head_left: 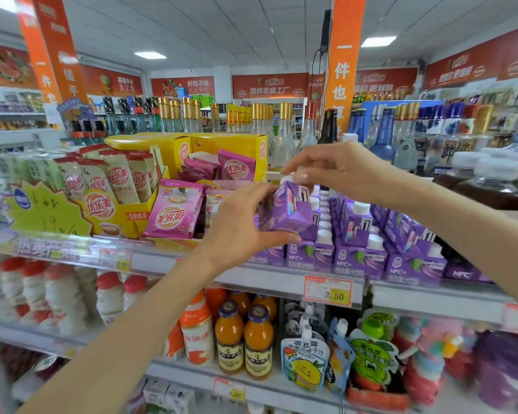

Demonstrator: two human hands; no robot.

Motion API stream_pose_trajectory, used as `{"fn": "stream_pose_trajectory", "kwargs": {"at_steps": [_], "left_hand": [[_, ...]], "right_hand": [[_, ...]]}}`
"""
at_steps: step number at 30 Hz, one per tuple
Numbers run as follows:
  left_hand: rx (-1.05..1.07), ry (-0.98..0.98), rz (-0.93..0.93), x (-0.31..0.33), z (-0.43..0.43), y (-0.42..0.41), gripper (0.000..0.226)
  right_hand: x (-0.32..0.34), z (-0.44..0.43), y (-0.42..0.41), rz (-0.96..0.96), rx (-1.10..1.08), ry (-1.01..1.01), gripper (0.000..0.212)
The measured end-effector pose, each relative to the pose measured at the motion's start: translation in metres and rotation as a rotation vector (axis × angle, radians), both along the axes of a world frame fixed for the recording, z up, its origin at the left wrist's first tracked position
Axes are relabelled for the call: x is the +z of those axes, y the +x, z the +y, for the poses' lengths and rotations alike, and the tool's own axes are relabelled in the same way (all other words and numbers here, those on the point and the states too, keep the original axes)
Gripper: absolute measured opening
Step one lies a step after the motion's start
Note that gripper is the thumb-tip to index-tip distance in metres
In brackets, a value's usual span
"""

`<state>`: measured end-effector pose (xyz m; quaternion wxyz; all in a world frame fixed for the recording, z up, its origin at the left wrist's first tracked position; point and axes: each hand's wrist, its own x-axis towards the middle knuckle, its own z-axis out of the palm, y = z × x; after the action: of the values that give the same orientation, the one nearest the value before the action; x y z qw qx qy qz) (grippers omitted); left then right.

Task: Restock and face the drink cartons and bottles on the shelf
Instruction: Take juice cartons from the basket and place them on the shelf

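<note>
Purple carton [284, 209]: tilted, held over the top shelf [168, 259] at the left end of the purple carton rows [359, 252].
Left hand [237, 225]: fingers clamped round its side and base.
Right hand [335, 171]: fingers pinched on its white cap [289, 177].
Yellow display box [126, 216], to the left: holds upright cream sachets [117, 180]. Pink sachets [175, 213] lean beside it.
Below: orange juice bottles [243, 339].
</note>
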<state>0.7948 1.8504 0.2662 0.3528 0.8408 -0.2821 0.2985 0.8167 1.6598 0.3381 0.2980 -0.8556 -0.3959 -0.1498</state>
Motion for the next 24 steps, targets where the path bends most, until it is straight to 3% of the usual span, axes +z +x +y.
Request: {"fn": "stream_pose_trajectory", "kwargs": {"at_steps": [6,10,13,15,18,21,24], "left_hand": [[0.054,-0.196,0.070,0.004,0.008,-0.004,0.074],[0.065,-0.213,0.071,0.004,0.007,-0.006,0.073],[0.069,-0.252,0.110,0.002,0.005,-0.010,0.074],[0.080,-0.334,0.220,0.004,0.003,-0.013,0.067],[-0.021,-0.544,0.510,0.013,0.004,-0.016,0.039],[-0.113,-0.732,0.809,0.023,0.008,-0.018,0.041],[-0.124,-0.751,0.889,0.026,0.008,-0.016,0.043]], "right_hand": [[-0.020,0.002,-0.011,-0.295,0.177,0.042,0.044],[-0.028,0.006,-0.012,-0.326,0.159,0.166,0.024],[-0.028,0.006,-0.016,-0.190,0.133,0.233,0.014],[-0.026,0.004,-0.017,-0.110,0.126,0.273,0.011],[-0.021,-0.001,-0.013,-0.053,0.120,0.321,0.011],[-0.019,-0.006,-0.007,-0.001,0.101,0.329,0.013],[-0.022,-0.008,-0.004,0.023,0.094,0.274,0.011]]}}
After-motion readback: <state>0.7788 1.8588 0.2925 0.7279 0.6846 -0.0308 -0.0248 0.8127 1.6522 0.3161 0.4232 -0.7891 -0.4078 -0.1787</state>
